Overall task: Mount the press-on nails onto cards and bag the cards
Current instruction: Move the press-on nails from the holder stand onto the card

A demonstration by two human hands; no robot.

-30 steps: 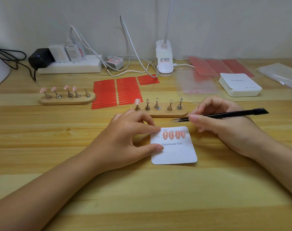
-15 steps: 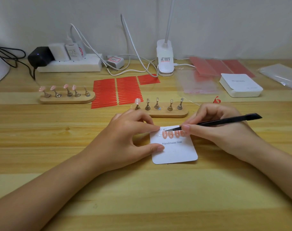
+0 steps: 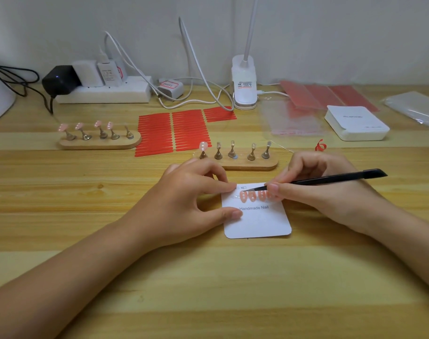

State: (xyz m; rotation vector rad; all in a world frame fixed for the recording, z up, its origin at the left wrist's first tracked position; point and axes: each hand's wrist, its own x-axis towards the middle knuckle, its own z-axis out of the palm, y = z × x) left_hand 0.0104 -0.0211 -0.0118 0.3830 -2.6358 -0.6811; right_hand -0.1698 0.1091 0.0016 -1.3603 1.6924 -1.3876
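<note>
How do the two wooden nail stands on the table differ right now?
The left wooden stand sits farther back and carries pink nails on four of its five metal pegs. The nearer wooden stand, just behind the white card, carries only one pale nail. Both have five pegs.

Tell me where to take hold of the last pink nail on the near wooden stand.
Probably grip the pink nail by its two long side edges with the tweezers, coming from the front and above. It sits upright on the leftmost peg of the near stand; the neighbouring peg to its right is bare, so that side is open. The right hand already holds the tweezers.
</note>
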